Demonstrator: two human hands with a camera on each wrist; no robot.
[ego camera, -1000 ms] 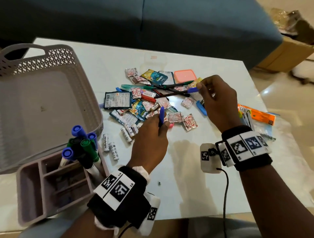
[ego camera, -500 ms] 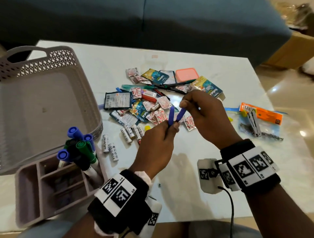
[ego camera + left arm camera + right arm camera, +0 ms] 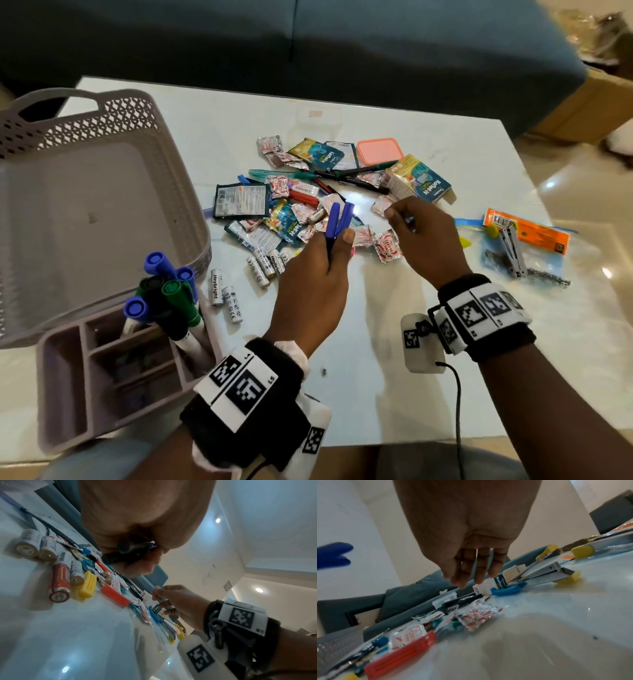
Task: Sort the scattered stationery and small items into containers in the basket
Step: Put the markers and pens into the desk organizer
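Head cam: my left hand (image 3: pixel 317 274) is gripping two blue pens (image 3: pixel 337 219), tips pointing up and away from me. The organizer (image 3: pixel 61 394) with the markers (image 3: pixel 161 291) sits to my left by the basket (image 3: pixel 102 192), so I'd say left is the closer hand for the drop.

Left wrist: pen barrels poke out of my fist.

Right wrist: right hand (image 3: pixel 471 555) hangs loose and empty over the tabletop (image 3: pixel 556 615) pile.

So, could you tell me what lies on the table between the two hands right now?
In the head view, red-and-white foil sachets lie on the table between the left hand, which grips two blue-capped pens, and the right hand.
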